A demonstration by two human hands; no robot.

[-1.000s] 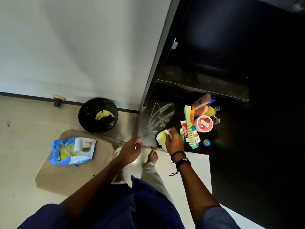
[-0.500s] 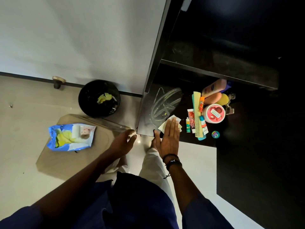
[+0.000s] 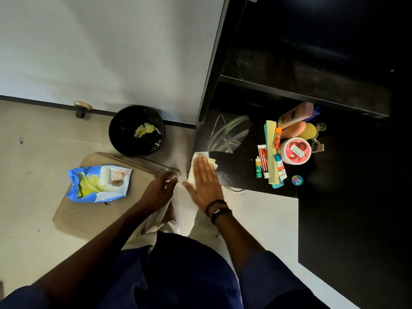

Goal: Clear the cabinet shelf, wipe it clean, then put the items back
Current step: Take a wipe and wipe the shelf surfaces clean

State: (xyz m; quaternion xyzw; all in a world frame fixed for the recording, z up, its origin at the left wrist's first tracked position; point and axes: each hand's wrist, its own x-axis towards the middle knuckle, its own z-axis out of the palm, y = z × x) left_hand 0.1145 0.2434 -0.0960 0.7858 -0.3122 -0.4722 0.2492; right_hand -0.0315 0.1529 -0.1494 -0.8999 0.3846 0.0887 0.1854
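Note:
My right hand lies flat, fingers together, on a pale wipe at the front left corner of the black cabinet shelf. My left hand curls around the edge of a tinted glass door just left of the shelf. On the shelf's right half lie a green comb, a red-lidded jar, a pink lotion bottle, small tubes and a round tin. A clear glass bowl sits at the back left.
A black bin with used yellow wipes stands against the white wall. A blue wipes pack lies on the floor by the door. A dark upper shelf overhangs the items. My legs are below the shelf's front edge.
My right hand went from bunching the wipe to pressing it flat, then slid left to the shelf's front corner. My left hand stayed at the door edge.

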